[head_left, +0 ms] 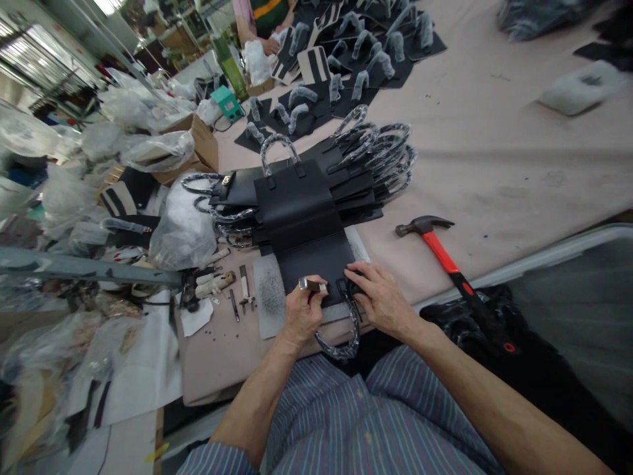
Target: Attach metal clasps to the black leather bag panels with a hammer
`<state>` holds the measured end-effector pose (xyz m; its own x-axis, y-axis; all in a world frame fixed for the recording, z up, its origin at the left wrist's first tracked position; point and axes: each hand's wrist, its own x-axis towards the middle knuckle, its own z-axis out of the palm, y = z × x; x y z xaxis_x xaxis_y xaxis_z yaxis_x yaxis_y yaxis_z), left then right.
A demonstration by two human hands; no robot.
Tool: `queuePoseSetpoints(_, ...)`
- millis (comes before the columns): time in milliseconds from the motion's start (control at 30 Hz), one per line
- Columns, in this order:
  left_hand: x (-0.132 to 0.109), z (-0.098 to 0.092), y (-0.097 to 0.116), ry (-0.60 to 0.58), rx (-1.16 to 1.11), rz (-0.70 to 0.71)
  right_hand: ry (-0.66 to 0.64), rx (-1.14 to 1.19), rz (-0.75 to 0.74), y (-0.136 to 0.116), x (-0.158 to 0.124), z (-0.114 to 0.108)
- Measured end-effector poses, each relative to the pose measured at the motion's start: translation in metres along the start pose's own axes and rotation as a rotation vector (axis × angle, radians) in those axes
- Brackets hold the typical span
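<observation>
A black leather bag panel [316,262] lies in front of me, its upper half [297,194] fitted with a plastic-wrapped handle. At the near edge a second wrapped handle [341,351] loops toward my lap. My left hand [302,316] is closed around a short metal tool [311,285], apparently a punch or setter, over the panel's near edge. Its working tip is hard to make out. My right hand [383,297] lies with fingers stretched onto the panel beside the handle's right end, steadying that spot. The fingers partly hide the handle tab.
A claw hammer [440,251] with a red and black grip rests at the right. Handled black bag parts [361,171] are stacked behind the panel. Small tools [244,287] lie left of a pale pad [270,290]. A co-worker's hand [270,46] shows at the far side.
</observation>
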<state>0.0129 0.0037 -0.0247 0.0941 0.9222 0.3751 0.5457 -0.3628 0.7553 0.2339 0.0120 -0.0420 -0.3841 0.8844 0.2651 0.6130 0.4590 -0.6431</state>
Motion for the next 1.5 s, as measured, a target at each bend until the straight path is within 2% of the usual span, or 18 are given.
queuePoseSetpoints(467, 0.002, 0.001, 0.006, -0.025, 0.036, -0.001, -0.068, -0.022, -0.077, 0.000, -0.003, -0.012)
queuePoseSetpoints(567, 0.001, 0.001, 0.005, -0.036, 0.035, -0.030, -0.021, -0.102, -0.059, 0.003, -0.009, -0.021)
queuePoseSetpoints(667, 0.000, 0.002, 0.004, -0.050, 0.057, -0.050, 0.152, -0.272, 0.038, 0.019, -0.023, -0.039)
queuePoseSetpoints(733, -0.001, 0.002, 0.004, -0.053, 0.074, -0.052, 0.241, -0.431, 0.187, 0.035, -0.037, -0.055)
queuePoseSetpoints(767, -0.001, 0.002, 0.004, -0.053, 0.077, -0.049, 0.245, -0.509, 0.278, 0.043, -0.045, -0.063)
queuePoseSetpoints(833, -0.001, 0.003, 0.004, -0.053, 0.073, -0.031, 0.169, -0.594, 0.455, 0.058, -0.057, -0.077)
queuePoseSetpoints(900, -0.001, 0.004, 0.003, -0.042, 0.069, 0.007, 0.089, -0.494, 0.643, 0.067, -0.062, -0.087)
queuePoseSetpoints(1000, -0.002, 0.005, 0.002, -0.024, 0.084, 0.051, 0.066, -0.232, 0.864, 0.067, -0.058, -0.096)
queuePoseSetpoints(1100, -0.004, 0.005, 0.001, -0.019, 0.082, 0.053, 0.021, 0.239, 1.009, 0.052, -0.045, -0.100)
queuePoseSetpoints(1167, -0.004, 0.005, 0.001, -0.019, 0.085, 0.061, -0.010, 0.563, 1.060, 0.036, -0.035, -0.102)
queuePoseSetpoints(1200, -0.004, 0.005, 0.002, -0.018, 0.090, 0.070, -0.009, 0.646, 1.070, 0.027, -0.031, -0.103)
queuePoseSetpoints(1267, -0.004, 0.005, 0.002, -0.014, 0.096, 0.090, 0.041, 0.674, 1.053, 0.002, -0.022, -0.110)
queuePoseSetpoints(1333, -0.004, 0.004, 0.003, -0.013, 0.092, 0.098, 0.120, 0.623, 0.939, -0.029, -0.013, -0.122)
queuePoseSetpoints(1400, -0.004, 0.005, 0.003, -0.010, 0.092, 0.089, 0.208, 0.437, 0.686, -0.064, -0.005, -0.138)
queuePoseSetpoints(1500, -0.004, 0.006, 0.002, -0.010, 0.084, 0.065, 0.364, -0.017, 0.217, -0.106, 0.003, -0.154)
